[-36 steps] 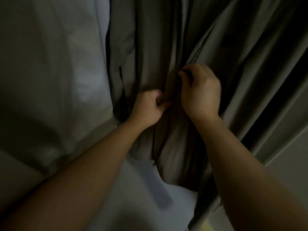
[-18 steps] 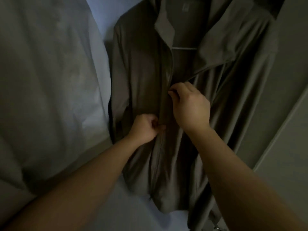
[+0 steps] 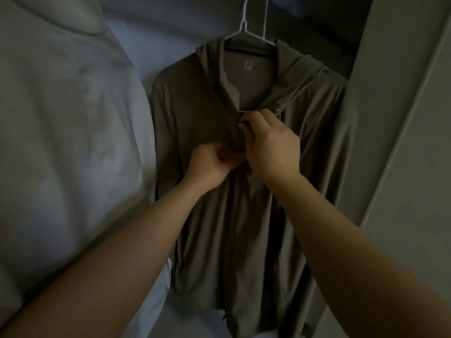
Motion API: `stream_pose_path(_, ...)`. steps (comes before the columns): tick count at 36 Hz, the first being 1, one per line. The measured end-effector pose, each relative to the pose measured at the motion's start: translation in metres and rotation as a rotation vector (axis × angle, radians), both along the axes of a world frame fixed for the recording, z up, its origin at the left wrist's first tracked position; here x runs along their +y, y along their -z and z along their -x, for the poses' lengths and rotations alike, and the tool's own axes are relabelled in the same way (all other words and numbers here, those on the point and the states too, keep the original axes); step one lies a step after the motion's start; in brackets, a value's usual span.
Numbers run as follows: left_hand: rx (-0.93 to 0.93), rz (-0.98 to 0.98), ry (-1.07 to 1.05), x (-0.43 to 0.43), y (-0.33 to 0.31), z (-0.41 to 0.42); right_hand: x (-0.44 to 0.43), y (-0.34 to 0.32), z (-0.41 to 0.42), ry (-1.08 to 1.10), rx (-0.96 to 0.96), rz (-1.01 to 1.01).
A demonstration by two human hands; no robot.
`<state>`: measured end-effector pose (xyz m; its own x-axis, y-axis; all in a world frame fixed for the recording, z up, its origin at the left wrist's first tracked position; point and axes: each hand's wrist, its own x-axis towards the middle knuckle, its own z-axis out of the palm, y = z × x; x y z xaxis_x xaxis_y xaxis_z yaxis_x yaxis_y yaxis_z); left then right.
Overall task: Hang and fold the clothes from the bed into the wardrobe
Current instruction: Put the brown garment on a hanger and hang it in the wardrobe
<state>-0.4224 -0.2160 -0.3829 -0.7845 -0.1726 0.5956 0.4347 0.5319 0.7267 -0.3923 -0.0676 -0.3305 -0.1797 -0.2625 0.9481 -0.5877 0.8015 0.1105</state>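
Note:
An olive-grey hooded jacket hangs on a white wire hanger inside the dim wardrobe. My left hand pinches the jacket's front edge at chest height, fingers curled. Just above and to the right of it, my right hand pinches the front closure near the open collar. What sits between my right fingertips is too small and dark to make out. The lower front of the jacket looks closed.
A pale grey garment hangs close on the left. The light wardrobe door or frame runs down the right side. Pale blue fabric shows behind and below the jacket's hem.
The view has tilted up, so the collar and hanger now show. Both hands have climbed the jacket's front, the right one reaching nearly to the collar.

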Motion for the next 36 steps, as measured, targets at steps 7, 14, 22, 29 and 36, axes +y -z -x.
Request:
stream_pose_path(7,-0.045,0.115,0.052,0.002,-0.008,0.01,0.005,-0.064,0.006,0.076,0.005,-0.021)
stream_pose_path(14,-0.199,0.263,0.342,-0.035,-0.089,0.012,0.007,-0.081,0.013,-0.018,-0.071,-0.039)
stream_pose_path(22,0.109,-0.066,-0.242,-0.067,-0.183,0.041,0.041,-0.118,0.008,-0.011,-0.282,0.372)
stream_pose_path(29,0.195,0.08,-0.345,-0.042,-0.201,0.036,0.079,-0.154,0.031,0.407,-0.692,0.313)
stream_pose_path(36,0.11,0.257,-0.384,-0.023,-0.203,0.022,0.06,-0.187,0.031,0.454,-1.129,0.155)
